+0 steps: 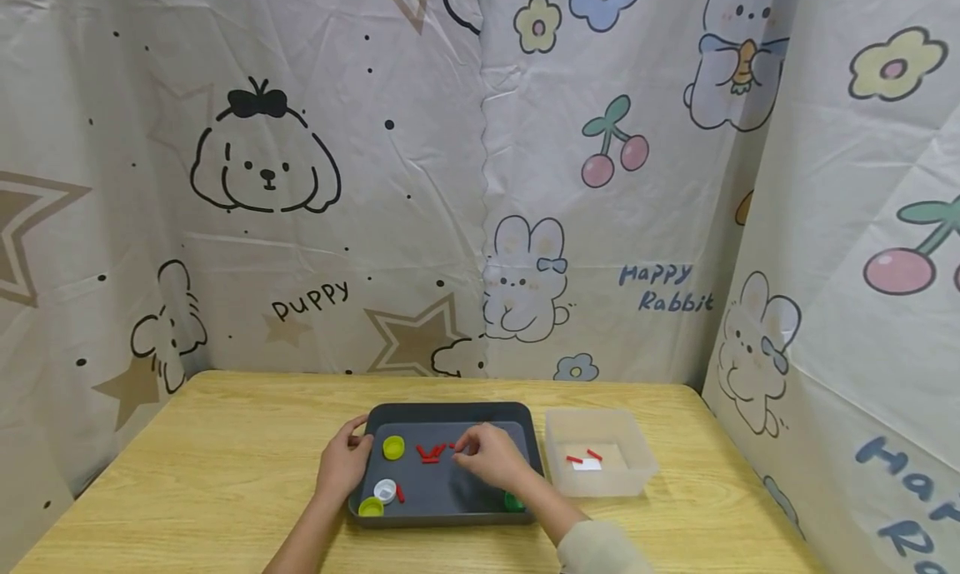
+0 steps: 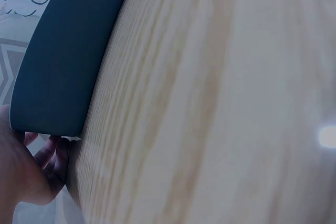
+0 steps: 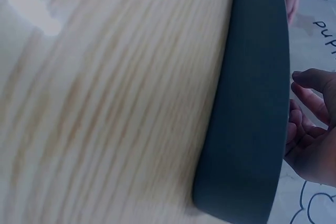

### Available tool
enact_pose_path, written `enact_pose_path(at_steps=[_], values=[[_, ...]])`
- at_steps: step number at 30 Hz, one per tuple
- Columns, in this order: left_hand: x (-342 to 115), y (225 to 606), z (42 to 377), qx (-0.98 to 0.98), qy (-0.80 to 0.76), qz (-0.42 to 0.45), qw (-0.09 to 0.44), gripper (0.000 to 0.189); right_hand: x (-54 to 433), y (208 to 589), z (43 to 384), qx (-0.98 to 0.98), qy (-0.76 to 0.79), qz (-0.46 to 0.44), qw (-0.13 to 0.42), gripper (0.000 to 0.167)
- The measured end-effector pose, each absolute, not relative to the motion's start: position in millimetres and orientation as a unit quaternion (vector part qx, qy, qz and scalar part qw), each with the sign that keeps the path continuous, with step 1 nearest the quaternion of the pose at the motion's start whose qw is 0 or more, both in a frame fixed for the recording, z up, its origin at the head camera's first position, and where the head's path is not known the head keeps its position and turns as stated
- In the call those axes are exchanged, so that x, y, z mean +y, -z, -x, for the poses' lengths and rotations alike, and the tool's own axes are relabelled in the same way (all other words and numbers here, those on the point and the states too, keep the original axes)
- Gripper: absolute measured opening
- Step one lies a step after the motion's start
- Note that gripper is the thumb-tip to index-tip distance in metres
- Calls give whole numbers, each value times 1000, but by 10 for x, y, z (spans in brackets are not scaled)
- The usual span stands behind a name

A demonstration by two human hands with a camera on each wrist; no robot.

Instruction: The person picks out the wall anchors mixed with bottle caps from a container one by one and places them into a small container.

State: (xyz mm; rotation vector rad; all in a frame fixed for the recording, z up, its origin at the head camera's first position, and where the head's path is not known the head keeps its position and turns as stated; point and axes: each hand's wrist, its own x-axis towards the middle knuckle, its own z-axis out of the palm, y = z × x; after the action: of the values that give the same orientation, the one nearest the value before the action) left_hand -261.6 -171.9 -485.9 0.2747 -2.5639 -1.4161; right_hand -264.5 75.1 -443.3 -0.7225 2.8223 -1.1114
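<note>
A dark grey tray [image 1: 465, 520] lies on the table, with my left hand [image 1: 345, 459] gripping its left side. In the left wrist view, curled fingers [image 2: 50, 156] show at the end of the tray wall. My right hand [image 1: 491, 456] is over the tray's middle, thumb and forefinger pinching a short red stick [image 1: 452, 446], mostly hidden by the fingertips. Several red sticks [image 1: 431, 460] lie just left of it. Another red stick [image 1: 400, 493] rests beside a white cap [image 1: 385, 491]. Yellow-green caps [image 1: 393, 448] sit at the tray's left, and a green cap [image 1: 513, 501] lies partly under the right forearm.
Right of the tray stands a translucent plastic box [image 1: 637, 474] holding two red sticks [image 1: 594, 455] and a white piece [image 1: 587, 465]. The light wooden table [image 1: 247, 441] is backed by printed curtains [image 1: 420, 224] on three sides.
</note>
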Motion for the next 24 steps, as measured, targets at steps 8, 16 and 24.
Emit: enact_pose_path(at_steps=[8, 16, 24], values=[[-1710, 4852, 2609, -867, 480, -91, 101, 41, 573, 4510, 2605, 900, 358, 246, 38, 5], [-1719, 4870, 2614, -866, 481, -89, 101, 41, 420, 4548, 2560, 893, 360, 263, 55, 11], [-1722, 4870, 2620, -867, 480, -89, 102, 41, 346, 4604, 2560, 888, 353, 281, 89, 17]])
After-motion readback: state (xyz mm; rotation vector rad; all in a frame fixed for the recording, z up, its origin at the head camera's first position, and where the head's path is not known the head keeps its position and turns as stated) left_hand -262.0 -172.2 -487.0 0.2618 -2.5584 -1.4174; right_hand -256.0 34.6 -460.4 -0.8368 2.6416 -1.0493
